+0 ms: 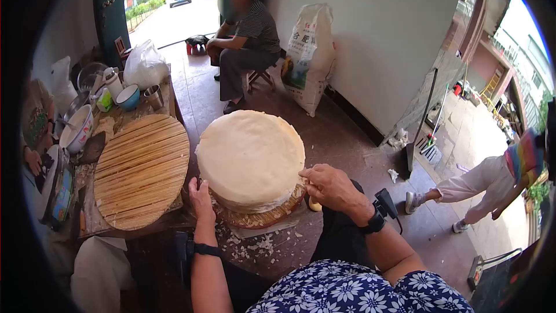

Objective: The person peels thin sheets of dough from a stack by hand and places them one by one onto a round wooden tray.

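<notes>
A thick, pale round slab of dough (250, 153) lies in front of me on a round reed mat (260, 218), with crumbs stuck around its lower rim. My right hand (335, 188) is at the dough's right edge, thumb and forefinger pinched together on the rim. At the near left side, my left hand (202, 200) rests against the edge with fingers pointing up and apart. Its palm side is partly hidden. Pale scraps (263, 246) are scattered on the floor below the mat.
To the left, a second round reed mat (142, 171) lies on a cluttered table, near a blue bowl (128, 97), a metal cup (154, 97) and a patterned basin (77, 130). A seated person (246, 40), a large sack (310, 58), a long-handled dustpan (410, 153) and a walking person (492, 182) are beyond.
</notes>
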`<state>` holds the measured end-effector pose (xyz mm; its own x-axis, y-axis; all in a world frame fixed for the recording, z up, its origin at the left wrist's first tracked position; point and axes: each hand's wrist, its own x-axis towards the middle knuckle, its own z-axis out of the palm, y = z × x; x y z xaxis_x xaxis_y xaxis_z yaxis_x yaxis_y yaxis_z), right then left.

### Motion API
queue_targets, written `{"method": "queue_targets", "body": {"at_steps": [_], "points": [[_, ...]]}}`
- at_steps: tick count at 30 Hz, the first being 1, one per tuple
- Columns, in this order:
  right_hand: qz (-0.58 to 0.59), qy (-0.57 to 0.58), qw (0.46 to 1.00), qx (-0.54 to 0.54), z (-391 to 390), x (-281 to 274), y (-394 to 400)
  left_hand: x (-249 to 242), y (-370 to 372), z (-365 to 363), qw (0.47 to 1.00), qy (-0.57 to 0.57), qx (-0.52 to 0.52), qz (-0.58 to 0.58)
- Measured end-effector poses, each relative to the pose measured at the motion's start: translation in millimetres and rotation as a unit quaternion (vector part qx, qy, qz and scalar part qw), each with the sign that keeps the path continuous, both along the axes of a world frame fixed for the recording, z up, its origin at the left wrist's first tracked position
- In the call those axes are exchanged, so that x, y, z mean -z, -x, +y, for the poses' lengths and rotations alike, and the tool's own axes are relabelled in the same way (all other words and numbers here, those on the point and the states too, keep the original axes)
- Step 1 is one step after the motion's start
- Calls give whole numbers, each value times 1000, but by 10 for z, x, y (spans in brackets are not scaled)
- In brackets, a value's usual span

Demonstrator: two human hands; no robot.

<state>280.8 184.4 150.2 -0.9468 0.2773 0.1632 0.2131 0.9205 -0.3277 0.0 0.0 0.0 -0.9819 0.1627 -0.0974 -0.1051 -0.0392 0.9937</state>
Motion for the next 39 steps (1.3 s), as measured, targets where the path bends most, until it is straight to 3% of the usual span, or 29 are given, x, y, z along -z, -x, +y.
{"method": "queue_targets", "body": {"at_steps": [2,3,6,8,9,11,12,14,15,17,19,21,27,31,35,39], "points": [[34,-23,999,30,109,-54,-165,-35,-382,-107,1000,4,11,-9],[52,41,997,51,-114,476,224,-21,66,-533,998,45,20,25],[72,16,993,92,269,778,147,49,-77,-343,998,56,32,19],[181,268,921,217,471,1087,236,43,-77,-355,998,58,17,16],[181,268,921,219,537,1113,288,43,-60,-335,998,53,0,20],[225,517,766,309,641,1177,399,97,-20,-340,998,64,2,18],[226,517,765,310,705,1229,466,111,-7,-329,999,52,-2,17],[246,566,712,334,846,1332,629,118,15,-270,999,38,-4,18],[247,565,712,335,903,1363,709,117,14,-233,999,34,-10,14],[237,488,772,331,1000,1446,890,116,28,-171,999,33,-14,12],[261,481,768,334,1208,1726,1059,112,48,-117,999,45,-12,13],[230,444,808,312,1269,1794,1167,94,40,-54,999,33,-9,-2],[221,465,812,274,1255,1902,1364,153,32,68,1000,21,-1,-23],[221,364,841,335,1174,1972,1394,266,46,113,998,59,7,-22],[189,387,834,344,1066,1748,1396,249,21,142,998,48,2,-44],[146,334,870,332,1153,1774,1373,270,20,171,998,37,-5,-44]]}}
